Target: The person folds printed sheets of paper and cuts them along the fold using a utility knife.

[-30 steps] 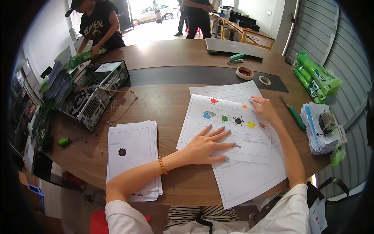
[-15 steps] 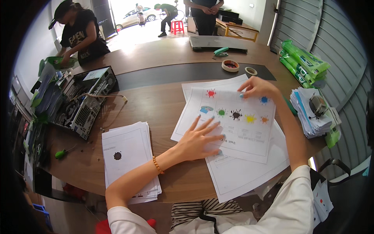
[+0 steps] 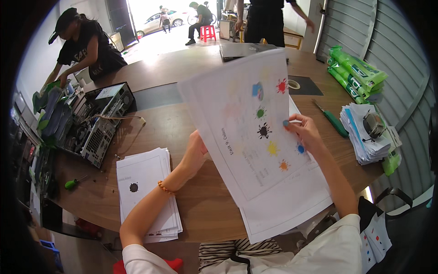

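Note:
Both my hands raise a white worksheet (image 3: 214, 114) printed with coloured paint splats; it is tilted up off the table. My left hand (image 3: 196, 153) grips its left edge, with the fingers partly hidden behind the paper. On the opposite edge, my right hand (image 3: 303, 132) pinches the sheet between thumb and fingers. Below it, another white sheet (image 3: 278, 223) lies on the table, partly covered. Beside my left forearm is a stack of worksheets (image 3: 148, 178), the top one bearing a black splat.
An opened computer case (image 3: 109, 121) stands at the left, near a green screwdriver (image 3: 75, 182). At right are a green-handled tool (image 3: 335, 121), a paper pile (image 3: 360, 137) and green packs (image 3: 358, 75). A tape roll (image 3: 294, 85) and a laptop (image 3: 232, 51) sit farther back. A person (image 3: 89, 48) works far left.
The worksheet has been lifted and turned upright from the table. My left hand has gone from lying flat on it to holding its left edge; my right hand has moved down along it.

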Demonstrator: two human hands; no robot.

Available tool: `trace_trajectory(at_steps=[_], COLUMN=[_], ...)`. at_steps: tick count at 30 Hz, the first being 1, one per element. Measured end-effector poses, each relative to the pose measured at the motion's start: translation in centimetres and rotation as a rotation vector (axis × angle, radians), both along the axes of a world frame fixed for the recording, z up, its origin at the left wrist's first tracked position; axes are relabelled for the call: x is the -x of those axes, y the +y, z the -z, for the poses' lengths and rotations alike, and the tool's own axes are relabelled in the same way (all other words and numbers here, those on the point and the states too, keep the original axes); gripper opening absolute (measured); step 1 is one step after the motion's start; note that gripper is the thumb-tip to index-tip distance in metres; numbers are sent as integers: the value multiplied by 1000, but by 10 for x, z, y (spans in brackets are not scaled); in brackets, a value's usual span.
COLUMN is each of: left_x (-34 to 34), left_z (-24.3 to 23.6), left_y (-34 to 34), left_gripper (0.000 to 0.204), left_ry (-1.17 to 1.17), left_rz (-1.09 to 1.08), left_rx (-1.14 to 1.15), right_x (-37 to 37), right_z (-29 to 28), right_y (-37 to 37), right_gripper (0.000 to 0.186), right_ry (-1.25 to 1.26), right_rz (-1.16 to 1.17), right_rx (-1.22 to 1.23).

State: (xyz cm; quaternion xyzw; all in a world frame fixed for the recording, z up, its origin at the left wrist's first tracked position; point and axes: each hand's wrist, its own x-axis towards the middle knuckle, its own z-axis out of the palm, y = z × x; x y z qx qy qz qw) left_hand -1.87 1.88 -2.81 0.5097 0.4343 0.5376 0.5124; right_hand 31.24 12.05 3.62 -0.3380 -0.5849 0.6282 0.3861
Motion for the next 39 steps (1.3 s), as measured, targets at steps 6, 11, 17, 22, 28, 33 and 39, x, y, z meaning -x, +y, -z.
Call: trace_trajectory(at_steps=[6, 11, 17, 22, 28, 33, 39], left_x=[-29, -11, -18, -16, 1, -28, -25], left_z=[-21, -15, -24, -24, -19, -42, -37], left_y=[-10, -7, -12, -12, -7, -15, -12], left_gripper=[42, 30, 29, 25, 22, 45, 49], left_ry=[-215, -98, -46, 15, -194, -348, -215], left_rz=[-83, -21, -17, -21, 219, 9, 50], left_rx=[11, 72, 130, 132, 130, 268, 272], right_x=[-8, -12, -15, -20, -12, -11, -13], right_z=[14, 10, 9, 10, 8, 11, 15], right_y=[-10, -10, -6, -6, -10, -10, -5], right_gripper=[11, 24, 44, 29, 26, 29, 33], right_ry=[-26, -59, -99, -88, 29, 11, 64], right_rz=[-32, -62, -108, -82, -140, 43, 124], right_rx=[128, 174, 66, 63, -149, -333, -354])
